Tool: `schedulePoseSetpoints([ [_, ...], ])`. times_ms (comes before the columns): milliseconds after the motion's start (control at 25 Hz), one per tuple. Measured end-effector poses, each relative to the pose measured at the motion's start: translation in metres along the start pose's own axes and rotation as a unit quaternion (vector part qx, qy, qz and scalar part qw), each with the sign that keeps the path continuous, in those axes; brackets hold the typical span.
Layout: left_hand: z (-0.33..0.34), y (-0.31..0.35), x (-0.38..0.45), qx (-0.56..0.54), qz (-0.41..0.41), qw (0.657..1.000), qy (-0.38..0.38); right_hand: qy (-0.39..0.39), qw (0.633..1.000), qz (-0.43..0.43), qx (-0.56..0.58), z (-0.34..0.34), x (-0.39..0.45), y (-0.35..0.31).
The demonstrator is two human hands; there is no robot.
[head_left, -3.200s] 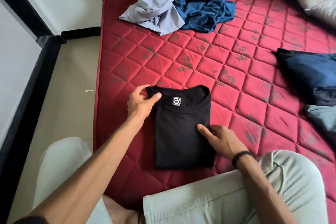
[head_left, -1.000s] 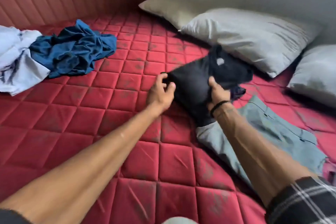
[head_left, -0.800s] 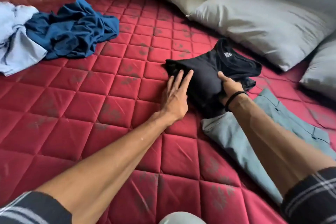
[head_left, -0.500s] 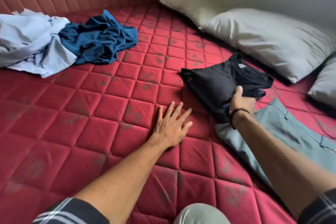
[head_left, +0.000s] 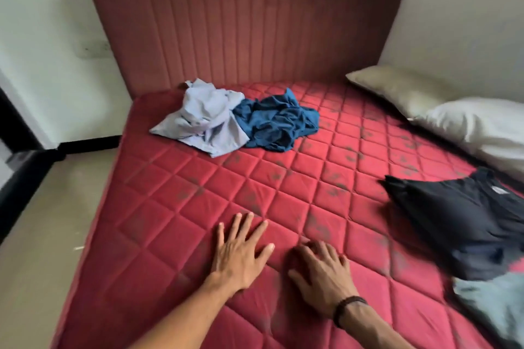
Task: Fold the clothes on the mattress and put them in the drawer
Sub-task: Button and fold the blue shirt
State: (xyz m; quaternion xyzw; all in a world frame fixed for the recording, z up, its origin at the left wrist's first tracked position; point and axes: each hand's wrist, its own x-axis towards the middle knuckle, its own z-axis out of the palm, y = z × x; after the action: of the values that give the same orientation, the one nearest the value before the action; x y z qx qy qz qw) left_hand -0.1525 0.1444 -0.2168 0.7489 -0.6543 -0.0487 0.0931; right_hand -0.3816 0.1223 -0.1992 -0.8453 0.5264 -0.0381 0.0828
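My left hand point(head_left: 241, 252) lies flat on the red quilted mattress point(head_left: 175, 207), fingers spread, holding nothing. Beside it my right hand point(head_left: 321, 270) rests on the mattress with fingers loosely bent, also empty. The folded black T-shirt point(head_left: 459, 218) lies at the right, on top of a folded grey-blue garment point(head_left: 490, 303), well apart from both hands. Far ahead, near the headboard, a crumpled light blue shirt point(head_left: 201, 125) and a crumpled dark blue garment point(head_left: 278, 125) lie side by side. No drawer is in view.
A red padded headboard point(head_left: 243, 28) stands at the far end. A beige pillow point(head_left: 394, 88) and a white pillow point(head_left: 476, 125) lie along the right wall. Bare floor point(head_left: 48, 221) runs along the mattress's left edge.
My right hand has let go of the black T-shirt and come back beside my left hand. The view has swung left toward the crumpled clothes.
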Motion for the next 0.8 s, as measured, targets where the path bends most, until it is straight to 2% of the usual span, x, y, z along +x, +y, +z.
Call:
schedulePoseSetpoints([
  [120, -0.015, -0.068, 0.018, -0.002, -0.080, 0.996, 0.026, -0.084, 0.996, -0.027, 0.025, 0.003, 0.055, -0.059],
  [320, -0.018, -0.126, 0.078, 0.006, -0.122, 0.990, 0.066, -0.065, 0.993, -0.085, 0.045, 0.019, 0.174, -0.121],
  [400, -0.015, -0.139, 0.108, 0.006, -0.131, 0.988, 0.085, -0.007, 0.995, -0.098, 0.015, 0.021, 0.240, -0.120],
  [480, -0.007, -0.149, 0.132, 0.018, -0.141, 0.984, 0.105, 0.050, 0.997, -0.049, -0.023, 0.016, 0.313, -0.093],
  [600, 0.008, -0.153, 0.144, 0.035, -0.142, 0.979, 0.139, 0.039, 0.997, 0.059, -0.039, 0.008, 0.391, -0.044],
  [680, 0.014, -0.153, 0.144, 0.042, -0.138, 0.978, 0.151, 0.064, 0.997, 0.046, -0.018, 0.006, 0.401, -0.033],
  [800, 0.010, -0.155, 0.145, 0.023, -0.137, 0.976, 0.169, 0.121, 0.988, 0.065, 0.063, 0.001, 0.358, -0.048],
])
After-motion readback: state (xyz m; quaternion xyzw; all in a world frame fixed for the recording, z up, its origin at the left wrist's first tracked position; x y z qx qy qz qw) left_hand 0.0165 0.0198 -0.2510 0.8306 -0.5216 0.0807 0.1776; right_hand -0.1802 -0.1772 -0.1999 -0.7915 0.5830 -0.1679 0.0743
